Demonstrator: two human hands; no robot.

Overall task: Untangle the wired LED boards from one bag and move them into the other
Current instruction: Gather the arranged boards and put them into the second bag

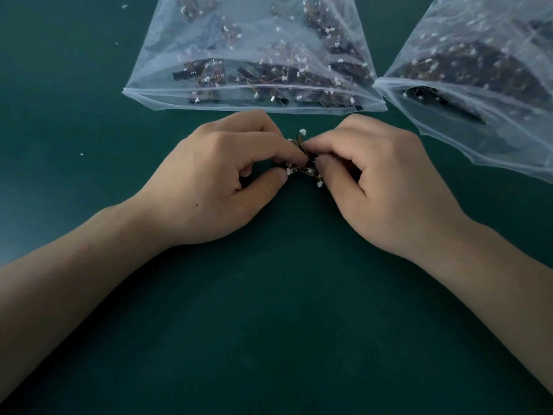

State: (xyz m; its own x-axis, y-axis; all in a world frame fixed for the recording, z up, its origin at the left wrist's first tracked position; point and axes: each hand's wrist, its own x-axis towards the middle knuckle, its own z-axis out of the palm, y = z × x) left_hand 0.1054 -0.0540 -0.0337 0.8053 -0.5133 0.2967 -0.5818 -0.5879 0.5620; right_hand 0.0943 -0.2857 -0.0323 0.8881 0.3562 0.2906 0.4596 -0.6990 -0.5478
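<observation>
A small tangle of wired LED boards (302, 166), dark boards with thin wires and white connectors, sits between my two hands just above the green table. My left hand (227, 181) pinches its left side between thumb and curled fingers. My right hand (386, 181) pinches the right side the same way. A white connector sticks up above my fingertips. Behind my hands lies a clear plastic bag (254, 55) holding several more boards and wires. A second clear bag (478, 85) with boards inside lies at the right.
The green table surface (284, 324) spreads below and to the left of my hands. A few tiny white specks (81, 154) lie on it at the left. The open mouths of both bags face me.
</observation>
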